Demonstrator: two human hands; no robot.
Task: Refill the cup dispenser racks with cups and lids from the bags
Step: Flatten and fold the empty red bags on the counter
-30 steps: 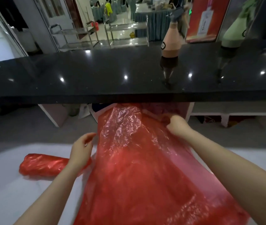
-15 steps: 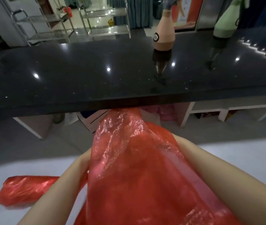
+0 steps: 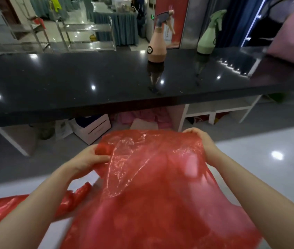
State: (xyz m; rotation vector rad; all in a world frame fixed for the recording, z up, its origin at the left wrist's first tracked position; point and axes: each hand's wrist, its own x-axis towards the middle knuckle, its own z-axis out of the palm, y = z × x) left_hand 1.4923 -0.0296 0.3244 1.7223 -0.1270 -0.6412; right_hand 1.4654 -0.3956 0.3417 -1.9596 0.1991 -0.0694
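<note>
The left hand point(image 3: 88, 159) pinches the left corner of the red bag point(image 3: 153, 186), fingers curled into the plastic. The right hand point(image 3: 201, 139) grips the bag's right corner, fingers folded over the rim. The bag's top edge runs side to side between them and its length hangs toward the person. A second bag point(image 3: 17, 207) lies left of it; the counter point(image 3: 70, 83) stands beyond.

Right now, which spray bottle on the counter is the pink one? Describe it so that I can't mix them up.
Find the long black counter across the top of the view. Two spray bottles stand near its far edge, right of the middle. The pink spray bottle is the left one, with a dark trigger head and a round black label; the green spray bottle stands to its right.
</note>
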